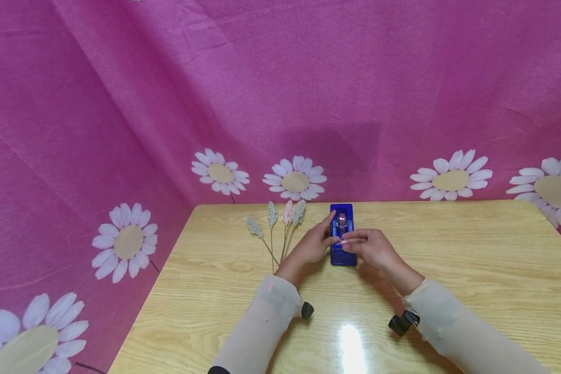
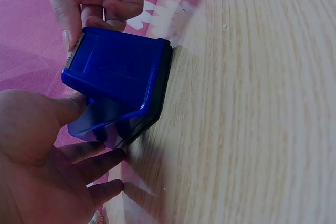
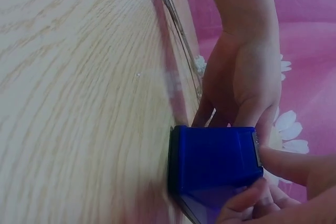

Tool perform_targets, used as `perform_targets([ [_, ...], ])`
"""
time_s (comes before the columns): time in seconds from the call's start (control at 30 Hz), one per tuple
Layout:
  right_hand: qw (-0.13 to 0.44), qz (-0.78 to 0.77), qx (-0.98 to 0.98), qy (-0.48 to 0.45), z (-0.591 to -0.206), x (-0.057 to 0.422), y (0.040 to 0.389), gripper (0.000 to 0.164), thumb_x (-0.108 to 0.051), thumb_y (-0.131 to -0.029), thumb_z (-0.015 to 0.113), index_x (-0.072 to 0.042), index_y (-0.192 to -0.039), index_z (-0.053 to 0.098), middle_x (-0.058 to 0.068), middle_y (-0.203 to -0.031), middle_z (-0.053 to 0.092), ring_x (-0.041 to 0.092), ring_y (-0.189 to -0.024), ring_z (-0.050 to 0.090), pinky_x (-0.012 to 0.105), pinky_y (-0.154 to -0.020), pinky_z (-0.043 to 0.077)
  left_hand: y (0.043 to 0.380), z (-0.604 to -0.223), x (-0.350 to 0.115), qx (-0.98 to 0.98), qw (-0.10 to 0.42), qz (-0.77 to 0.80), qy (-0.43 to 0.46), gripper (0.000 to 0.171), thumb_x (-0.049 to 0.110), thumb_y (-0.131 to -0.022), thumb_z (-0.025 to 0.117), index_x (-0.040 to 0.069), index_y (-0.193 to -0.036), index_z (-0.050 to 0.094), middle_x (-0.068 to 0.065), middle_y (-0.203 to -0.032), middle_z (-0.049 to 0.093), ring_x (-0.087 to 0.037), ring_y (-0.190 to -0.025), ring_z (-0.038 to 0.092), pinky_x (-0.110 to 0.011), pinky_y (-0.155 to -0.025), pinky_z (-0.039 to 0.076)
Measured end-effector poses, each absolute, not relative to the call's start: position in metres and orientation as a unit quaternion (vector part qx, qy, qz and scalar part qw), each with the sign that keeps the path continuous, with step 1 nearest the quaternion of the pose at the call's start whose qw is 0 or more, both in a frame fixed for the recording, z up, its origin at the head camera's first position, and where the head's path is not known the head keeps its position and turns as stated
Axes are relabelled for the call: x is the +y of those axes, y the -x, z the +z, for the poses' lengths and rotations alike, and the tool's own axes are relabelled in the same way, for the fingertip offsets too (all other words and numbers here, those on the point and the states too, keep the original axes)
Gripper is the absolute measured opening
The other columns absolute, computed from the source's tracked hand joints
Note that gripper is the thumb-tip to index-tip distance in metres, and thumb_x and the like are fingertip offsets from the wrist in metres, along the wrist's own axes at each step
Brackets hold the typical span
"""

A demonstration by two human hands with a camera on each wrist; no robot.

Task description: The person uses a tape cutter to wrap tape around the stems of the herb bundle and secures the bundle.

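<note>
A blue tape dispenser [image 1: 343, 258] stands lengthwise on the wooden table, with a roll of tape [image 1: 342, 221] in its middle. My left hand [image 1: 313, 245] holds the dispenser from the left, its fingers along the side and its thumb over the top. From the right, my right hand [image 1: 375, 248] pinches the tape's end with thumb and fingertips at the serrated cutter [image 3: 256, 149]. The thin tape barely shows between these fingertips. Seen from the left wrist, the dispenser's blue body [image 2: 118, 66] sits between both hands, its dark base on the table.
Several artificial stems with pale, leaf-like heads [image 1: 287, 213] lie left of the dispenser, partly behind my left forearm. A pink cloth [image 1: 336, 104] with white daisies hangs behind the wooden table [image 1: 449, 249] and at its left. Dark wrist cameras sit at both sleeves.
</note>
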State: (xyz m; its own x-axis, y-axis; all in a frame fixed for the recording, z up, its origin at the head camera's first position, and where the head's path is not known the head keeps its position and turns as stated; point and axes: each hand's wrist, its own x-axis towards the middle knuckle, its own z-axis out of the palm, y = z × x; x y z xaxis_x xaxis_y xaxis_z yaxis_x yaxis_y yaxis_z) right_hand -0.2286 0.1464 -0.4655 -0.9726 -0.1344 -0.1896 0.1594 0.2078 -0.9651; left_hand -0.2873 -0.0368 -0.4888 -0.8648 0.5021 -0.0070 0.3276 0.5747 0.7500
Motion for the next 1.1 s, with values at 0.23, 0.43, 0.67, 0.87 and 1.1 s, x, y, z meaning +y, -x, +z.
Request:
perform_targets([
  [0.23,0.109,-0.638,0.761,-0.031,-0.4657,0.1419,0.2284,0.034,-0.001,-0.097,0.069,0.012,-0.128,0.061,0.017,-0.107,0.076,0.012,-0.087,0.069,0.039,-0.071,0.061,0.2871,-0.4897,-0.037,0.877,0.111,0.402,-0.236,0.07,0.017,-0.107,0.056,0.023,-0.167,0.019,-0.018,-0.139,0.063,-0.023,-0.129,0.06,-0.037,-0.114,0.042],
  [0.43,0.103,-0.64,0.761,-0.038,-0.4657,0.1401,0.2279,0.033,0.0,-0.096,0.069,0.012,-0.125,0.062,0.005,-0.095,0.075,0.009,-0.083,0.066,0.036,-0.07,0.059,0.2869,-0.4907,-0.0372,0.875,0.113,0.411,-0.229,0.07,0.018,-0.107,0.055,0.026,-0.166,0.019,-0.018,-0.143,0.061,-0.024,-0.131,0.058,-0.038,-0.115,0.041],
  [0.67,0.088,-0.645,0.758,-0.034,-0.4653,0.1377,0.2266,0.031,0.003,-0.094,0.071,0.013,-0.122,0.062,0.002,-0.089,0.075,0.006,-0.082,0.066,0.028,-0.076,0.057,0.2872,-0.4906,-0.0365,0.876,0.115,0.411,-0.226,0.071,0.017,-0.107,0.056,0.027,-0.167,0.018,-0.018,-0.146,0.058,-0.024,-0.134,0.057,-0.038,-0.116,0.04],
  [0.87,0.081,-0.628,0.773,-0.042,-0.4663,0.1375,0.2278,0.029,0.001,-0.094,0.072,0.01,-0.12,0.064,0.003,-0.091,0.075,0.005,-0.083,0.065,0.023,-0.075,0.054,0.2859,-0.489,-0.0361,0.877,0.116,0.411,-0.222,0.071,0.018,-0.108,0.055,0.028,-0.167,0.017,-0.018,-0.149,0.055,-0.024,-0.136,0.054,-0.037,-0.117,0.038],
  [1.1,0.071,-0.632,0.771,-0.031,-0.4669,0.1373,0.2278,0.029,0.004,-0.094,0.071,0.012,-0.12,0.064,0.003,-0.089,0.075,0.004,-0.081,0.066,0.018,-0.074,0.053,0.2854,-0.4889,-0.0363,0.882,0.113,0.4,-0.222,0.071,0.019,-0.107,0.055,0.028,-0.167,0.017,-0.016,-0.148,0.057,-0.023,-0.137,0.053,-0.037,-0.118,0.037],
])
